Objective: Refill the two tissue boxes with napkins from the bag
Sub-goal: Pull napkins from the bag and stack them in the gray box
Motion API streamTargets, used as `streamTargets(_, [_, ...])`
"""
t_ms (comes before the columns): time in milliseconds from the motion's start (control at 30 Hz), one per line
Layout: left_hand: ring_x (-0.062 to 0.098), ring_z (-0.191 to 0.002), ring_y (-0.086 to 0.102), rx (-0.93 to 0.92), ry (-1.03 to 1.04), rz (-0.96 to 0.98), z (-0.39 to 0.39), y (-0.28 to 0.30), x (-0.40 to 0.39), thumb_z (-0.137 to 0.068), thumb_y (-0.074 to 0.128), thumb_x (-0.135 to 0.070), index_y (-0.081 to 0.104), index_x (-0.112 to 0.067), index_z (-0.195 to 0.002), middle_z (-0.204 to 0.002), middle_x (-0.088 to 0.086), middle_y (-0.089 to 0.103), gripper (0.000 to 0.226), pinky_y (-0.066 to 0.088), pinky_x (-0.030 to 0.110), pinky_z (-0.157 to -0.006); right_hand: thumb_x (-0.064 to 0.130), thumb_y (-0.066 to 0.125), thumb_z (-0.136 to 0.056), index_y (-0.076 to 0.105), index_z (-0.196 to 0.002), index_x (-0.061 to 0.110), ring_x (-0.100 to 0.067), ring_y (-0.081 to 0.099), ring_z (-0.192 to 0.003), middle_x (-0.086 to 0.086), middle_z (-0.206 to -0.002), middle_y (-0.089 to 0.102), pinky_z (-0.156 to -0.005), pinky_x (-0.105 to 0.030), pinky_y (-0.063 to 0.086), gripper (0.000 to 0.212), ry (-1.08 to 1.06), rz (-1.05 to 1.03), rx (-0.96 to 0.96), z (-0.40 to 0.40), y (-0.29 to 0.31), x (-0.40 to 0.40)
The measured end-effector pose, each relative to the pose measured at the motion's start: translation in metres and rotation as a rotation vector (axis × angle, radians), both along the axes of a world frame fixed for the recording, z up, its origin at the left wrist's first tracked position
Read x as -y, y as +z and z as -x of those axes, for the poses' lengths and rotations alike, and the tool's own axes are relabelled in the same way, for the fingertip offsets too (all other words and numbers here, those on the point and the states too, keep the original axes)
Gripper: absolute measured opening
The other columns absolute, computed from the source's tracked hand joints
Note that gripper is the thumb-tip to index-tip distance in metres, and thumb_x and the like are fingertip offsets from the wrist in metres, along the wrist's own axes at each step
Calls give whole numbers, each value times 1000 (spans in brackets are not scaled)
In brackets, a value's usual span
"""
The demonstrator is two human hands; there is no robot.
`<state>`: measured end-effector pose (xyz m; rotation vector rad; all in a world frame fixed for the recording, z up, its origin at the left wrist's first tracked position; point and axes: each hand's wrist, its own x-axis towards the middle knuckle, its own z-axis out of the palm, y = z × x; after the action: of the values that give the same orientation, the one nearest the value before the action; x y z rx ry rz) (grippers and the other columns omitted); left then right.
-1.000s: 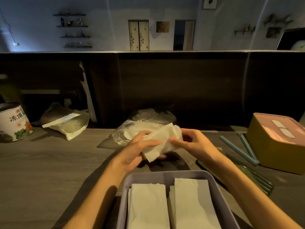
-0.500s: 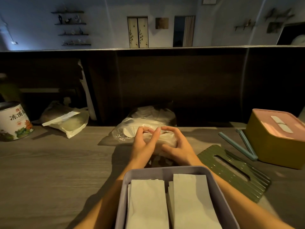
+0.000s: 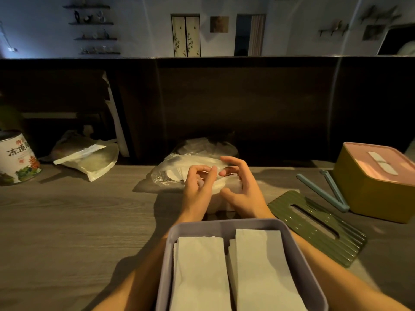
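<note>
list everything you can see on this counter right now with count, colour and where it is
open tissue box: 1, lilac, nearest the camera, centre
napkin stacks: 2, white, side by side inside the open tissue box
lid: 1, dark green, slotted, flat on the counter right of the open box
closed tissue box: 1, mustard with pink top, far right
clip: 1, pale blue, between the lid and the closed box
napkin bag: 1, clear plastic with white napkins, centre, beyond the open box
tin: 1, white with printed characters, far left
plastic pouch: 1, whitish, back left
counter: 1, grey-brown wood grain
left hand: 1, fingers curled at the napkin bag
right hand: 1, fingers curled at the napkin bag
</note>
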<state>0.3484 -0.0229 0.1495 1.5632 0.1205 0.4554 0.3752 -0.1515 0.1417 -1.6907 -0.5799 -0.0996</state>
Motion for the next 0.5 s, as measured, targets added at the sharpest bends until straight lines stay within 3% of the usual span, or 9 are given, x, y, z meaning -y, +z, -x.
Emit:
streamTargets(67, [-3, -85, 59, 13, 34, -35, -2, -2, 0, -99, 61, -23, 53, -15, -115, -101, -6, 60, 19, 48, 13, -70, -6, 71, -83, 47, -138, 28, -11, 61, -109, -2, -118, 59, -81, -17, 55, 69, 6, 24, 14, -3, 0, 4])
streamTargets(167, [15, -94, 61, -34, 73, 44, -3, -4, -4, -98, 60, -18, 48, -22, -117, -106, -2, 59, 23, 56, 33, -77, -6, 71, -84, 52, -136, 24, -11, 60, -108, 2, -121, 57, -76, -10, 53, 63, -9, 3, -29, -7, 0, 11])
streamTargets(233, [21, -98, 61, -37, 76, 83, -4, -4, -5, -98, 61, -21, 49, -24, -115, -108, 1, 60, 21, 55, 40, -83, -7, 68, -85, 52, -135, 23, -13, 59, -108, -4, -130, 52, -72, -13, 55, 61, 1, -9, -110, -6, 0, 8])
streamTargets(333, [23, -101, 61, -40, 63, 124, -3, -3, -4, -98, 61, -24, 52, -23, -112, -109, 5, 62, 17, 53, 37, -83, -5, 69, -85, 51, -134, 27, -21, 62, -110, -7, -136, 48, -79, -25, 60, 61, 24, 60, -183, -4, -2, 2])
streamTargets(500, [14, -99, 59, 56, 58, 36, -1, -3, -3, -97, 63, -16, 52, -24, -110, -109, -1, 59, 18, 50, 25, -78, 0, 72, -86, 51, -137, 31, -8, 56, -122, 10, -136, 54, -94, -20, 53, 63, 71, 33, 52, -3, 3, 6])
